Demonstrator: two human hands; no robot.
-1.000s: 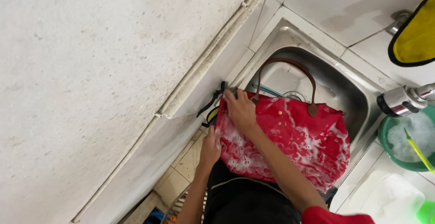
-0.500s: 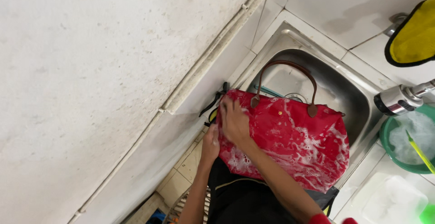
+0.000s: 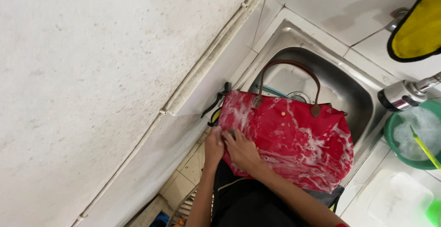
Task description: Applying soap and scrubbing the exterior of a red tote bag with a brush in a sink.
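Far left is just a speckled off-white wall (image 3: 92, 71) with a pale pipe (image 3: 206, 66) running diagonally along it.

Next over, the left hand (image 3: 213, 146) sits at the near-left corner of a red fabric handbag with brown leather handles (image 3: 294, 140). Its fingers look curled down on the bag's edge, pinching the fabric there, though I can't tell how tight the hold is. Right beside it, touching, is the right hand (image 3: 241, 151), fingers bent and pressed flat-ish on the soapy red cloth. There's something dark just between the two hands; might be a scrubber or the bag's trim, too small to tell.

The bag itself is draped over the front edge of a stainless steel sink (image 3: 349, 89), handles arching up over the basin, white suds smeared all over it.

If you ask me, scrubbing this corner goes best with one hand pulling the fabric taut while the other works in short strokes, going easy near the leather tabs.

Further right: a chrome tap (image 3: 404, 94), a yellow cloth with a black edge (image 3: 418, 29) above it, and a green basin of foamy water (image 3: 413, 137) with a yellow-green stick poking out.
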